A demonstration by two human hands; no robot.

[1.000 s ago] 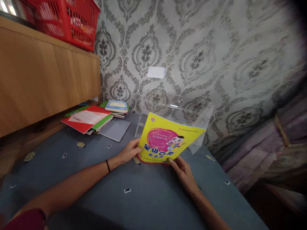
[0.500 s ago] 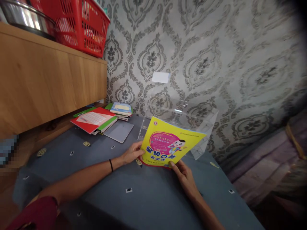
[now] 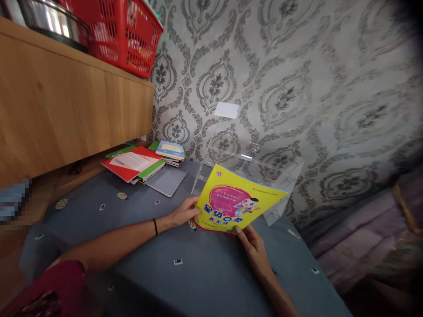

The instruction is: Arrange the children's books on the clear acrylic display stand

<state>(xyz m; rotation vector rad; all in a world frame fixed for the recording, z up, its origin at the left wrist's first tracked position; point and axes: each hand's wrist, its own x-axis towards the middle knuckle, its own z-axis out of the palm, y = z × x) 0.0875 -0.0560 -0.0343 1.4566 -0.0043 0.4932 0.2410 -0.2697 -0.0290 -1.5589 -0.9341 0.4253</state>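
Between my hands is a yellow workbook [image 3: 261, 193] with a pink patch and a cartoon child on its cover, tilted up toward me. My left hand [image 3: 185, 212] pinches its lower left edge, the thumb on the front. At the bottom edge, right of centre, my right hand [image 3: 253, 246] grips it, thumb on the cover and the other fingers partly hidden behind. Directly behind the workbook stands a clear acrylic stand [image 3: 280, 207], partly covered by it, with a white label [image 3: 227, 110] at its top.
To the left lie a stack of books with a red one [image 3: 127, 171] on top, a pile of small notebooks [image 3: 170, 149] and a flat grey tablet-like slab [image 3: 167, 180]. A wooden cabinet [image 3: 82, 105] overhangs the cloth-covered table [image 3: 148, 277], bearing a red basket [image 3: 122, 35] and a metal pot.
The view has shifted slightly, so the surroundings sit a little farther right. Both hands keep their hold on the workbook, which looks nearly unmoved.
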